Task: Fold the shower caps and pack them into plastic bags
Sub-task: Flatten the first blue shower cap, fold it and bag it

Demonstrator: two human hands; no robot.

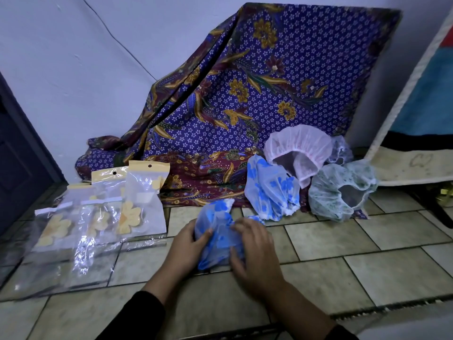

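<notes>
Left hand and right hand bunch a blue-flowered shower cap on the tiled floor, fingers curled into its plastic. Plastic bags lie left.

The floor is laid with pale, mottled rectangular tiles divided by dark grout lines. Behind it a plain whitish wall is crossed by a thin dark cable running slantwise. A dark panelled door is seen at the left edge. A blue flowered cloth is draped over something hidden against the wall. At the right a blue panel with pale edging is propped at a slant. The room is dimly lit.
</notes>
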